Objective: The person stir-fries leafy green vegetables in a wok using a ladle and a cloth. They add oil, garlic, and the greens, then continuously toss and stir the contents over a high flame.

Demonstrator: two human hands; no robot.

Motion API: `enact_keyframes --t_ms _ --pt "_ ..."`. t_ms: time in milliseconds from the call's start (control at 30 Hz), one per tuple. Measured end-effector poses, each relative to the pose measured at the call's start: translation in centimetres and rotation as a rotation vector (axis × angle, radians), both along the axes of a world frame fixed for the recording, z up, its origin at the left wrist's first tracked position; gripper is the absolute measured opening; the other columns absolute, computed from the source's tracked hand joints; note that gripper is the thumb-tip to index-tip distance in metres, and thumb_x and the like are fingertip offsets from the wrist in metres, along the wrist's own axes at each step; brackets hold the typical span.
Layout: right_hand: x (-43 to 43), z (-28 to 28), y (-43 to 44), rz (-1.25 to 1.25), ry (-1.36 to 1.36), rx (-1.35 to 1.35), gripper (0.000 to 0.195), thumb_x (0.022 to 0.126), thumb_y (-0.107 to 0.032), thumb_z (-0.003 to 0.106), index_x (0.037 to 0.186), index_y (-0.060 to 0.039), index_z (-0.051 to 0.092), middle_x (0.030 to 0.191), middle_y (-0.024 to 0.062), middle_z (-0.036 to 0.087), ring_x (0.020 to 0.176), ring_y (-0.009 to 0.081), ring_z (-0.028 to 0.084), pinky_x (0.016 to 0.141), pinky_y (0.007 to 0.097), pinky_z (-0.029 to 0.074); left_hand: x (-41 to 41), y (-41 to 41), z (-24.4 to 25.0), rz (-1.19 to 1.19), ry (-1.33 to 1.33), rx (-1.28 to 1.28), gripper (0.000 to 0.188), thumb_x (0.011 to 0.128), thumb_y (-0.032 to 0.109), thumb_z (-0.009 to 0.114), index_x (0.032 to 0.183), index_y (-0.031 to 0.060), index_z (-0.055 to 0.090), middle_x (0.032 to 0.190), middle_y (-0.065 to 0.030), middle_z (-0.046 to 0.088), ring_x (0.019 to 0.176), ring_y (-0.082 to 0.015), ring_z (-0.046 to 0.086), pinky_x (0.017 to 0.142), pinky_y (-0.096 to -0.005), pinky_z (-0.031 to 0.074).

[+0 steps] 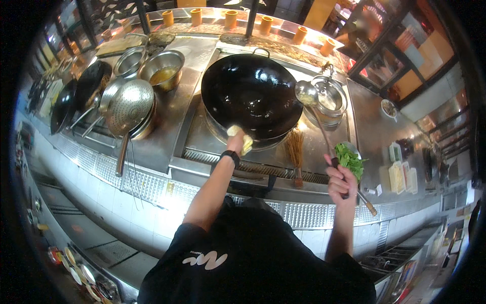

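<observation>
My left hand (236,142) grips a folded pale-yellow cloth (247,144) at the near rim of a large black wok (250,95). The wok sits on the stove, its inside dark and shiny; a far loop handle shows. Whether my fingers also hold a near handle under the cloth is hidden. In my right hand (342,183) is the dark grip of a long-handled metal ladle (306,93). The ladle's bowl is at the left edge of a metal pot (329,99), right of the wok. Leafy greens (348,159) in a dish lie just beyond my right hand.
A bamboo wok brush (295,152) stands between wok and greens. Leftward are a perforated skimmer (131,104) over a pot and a steel bowl of yellowish liquid (164,75). Food containers (397,176) sit at right. Behind the counter at upper right is a person (358,38).
</observation>
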State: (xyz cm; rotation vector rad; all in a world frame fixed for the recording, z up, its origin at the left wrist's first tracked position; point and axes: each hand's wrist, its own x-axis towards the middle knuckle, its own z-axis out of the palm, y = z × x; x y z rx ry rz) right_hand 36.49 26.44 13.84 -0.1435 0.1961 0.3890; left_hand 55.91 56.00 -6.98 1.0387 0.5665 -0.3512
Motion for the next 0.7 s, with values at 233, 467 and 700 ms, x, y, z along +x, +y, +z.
enact_keyframes --t_ms 233,467,700 --pt "7.1 -6.9 4.9 0.207 0.095 -0.070 0.036 0.094 -0.006 0.046 0.129 0.0020 0.043 0.070 0.0006 0.043 0.045 0.0047 0.039 0.037 0.0198 0.032 3.7 1.3 -5.5 -0.087 -0.063 0.169 0.061 0.087 0.040 0.055 0.124 -0.0070 0.045 0.107 -0.0182 0.061 0.086 -0.0281 0.066 0.067 -0.0420 0.054" --pt "10.3 -9.9 6.1 0.313 -0.203 -1.854 0.046 0.087 -0.008 0.056 0.131 -0.0076 0.044 0.064 0.0047 0.052 0.045 0.0129 0.050 0.039 0.0282 0.040 -1.3 1.6 0.3 0.014 -0.007 -0.207 0.031 0.085 0.034 0.060 0.099 0.0061 0.059 0.083 -0.0080 0.066 0.071 -0.0208 0.065 0.061 -0.0358 0.054" --pt "4.9 -12.8 7.4 0.216 -0.410 -2.426 0.068 0.083 -0.013 0.062 0.144 -0.0160 0.032 0.101 0.0270 0.063 0.087 0.0399 0.064 0.080 0.0460 0.050 -16.4 13.8 -1.0 -0.166 -0.107 -0.392 0.034 0.088 0.017 0.059 0.117 -0.0006 0.052 0.092 -0.0127 0.065 0.071 -0.0193 0.065 0.057 -0.0277 0.054"
